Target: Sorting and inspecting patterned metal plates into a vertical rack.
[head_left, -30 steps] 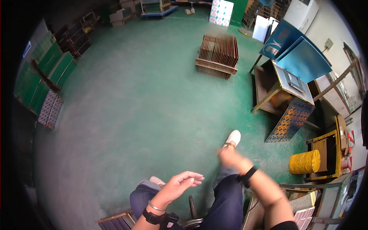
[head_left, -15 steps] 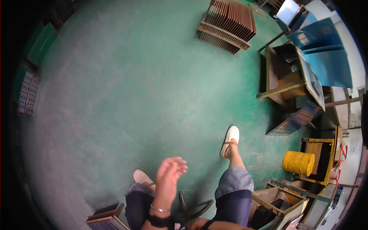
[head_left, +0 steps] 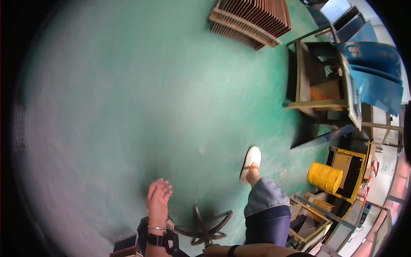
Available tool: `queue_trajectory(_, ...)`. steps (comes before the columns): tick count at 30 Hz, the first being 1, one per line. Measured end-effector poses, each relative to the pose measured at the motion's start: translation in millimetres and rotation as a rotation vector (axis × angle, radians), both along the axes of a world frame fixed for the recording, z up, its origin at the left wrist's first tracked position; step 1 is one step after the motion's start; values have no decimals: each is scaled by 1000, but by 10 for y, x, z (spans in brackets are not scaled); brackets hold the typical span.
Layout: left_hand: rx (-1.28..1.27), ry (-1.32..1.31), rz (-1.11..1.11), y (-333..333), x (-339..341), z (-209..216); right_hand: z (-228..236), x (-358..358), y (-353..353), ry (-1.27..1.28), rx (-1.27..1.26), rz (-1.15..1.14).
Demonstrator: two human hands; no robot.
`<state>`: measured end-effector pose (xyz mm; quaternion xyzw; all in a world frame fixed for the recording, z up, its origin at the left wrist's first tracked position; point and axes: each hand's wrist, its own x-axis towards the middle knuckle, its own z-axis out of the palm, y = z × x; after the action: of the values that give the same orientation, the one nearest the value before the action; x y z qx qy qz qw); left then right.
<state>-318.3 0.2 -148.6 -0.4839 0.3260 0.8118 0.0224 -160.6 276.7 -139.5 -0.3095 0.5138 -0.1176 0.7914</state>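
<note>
Green-painted, scuffed flooring (head_left: pixel 141 94) is seen across most of the head view. At its top, a wooden rack of upright brown panels (head_left: pixel 252 21) is shown; to the right, a worn wooden table frame (head_left: pixel 319 104) is topped by glossy blue sheets (head_left: pixel 376 88). Below these, a shiny yellow wrapped cylinder (head_left: pixel 325 177) and an open wooden crate (head_left: pixel 309 222) are placed near each other. The left hand (head_left: pixel 159 198) is held raised at lower centre-left, fingers loosely curled and slightly spread, with nothing gripped. The right hand (head_left: pixel 215 249) is partly cut off at the lower edge, just beside a dark metal base with curved, splayed legs (head_left: pixel 203 233), which is positioned between the person's legs; whether it is gripped or merely overlapped cannot be told.
</note>
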Motion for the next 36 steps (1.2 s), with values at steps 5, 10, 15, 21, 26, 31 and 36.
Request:
queue_trajectory(5,-125,-134,-375,-71,-73,506,319,-970,-563,155,-45,2)
queue_trajectory(10,-319,42,-273,-287,-239,1584,362,-1795,-721,244,52,-45)
queue_trajectory(15,-371,296,-259,-264,-538,2434,-61,-2381,-842,433,-319,46)
queue_trajectory(21,-432,631,-351,-140,-525,3949,2218,-3657,-76,1088,-703,-1277)
queue_trajectory(26,-628,737,-581,86,-145,4737,3438,-3619,1583,1557,-628,-1276)
queue_trajectory(31,-788,719,-905,199,-56,5108,4127,-3534,2432,1474,-482,-1036)
queue_trajectory(36,-504,671,-1238,311,-509,4870,3884,-4375,2408,1459,-316,-883)
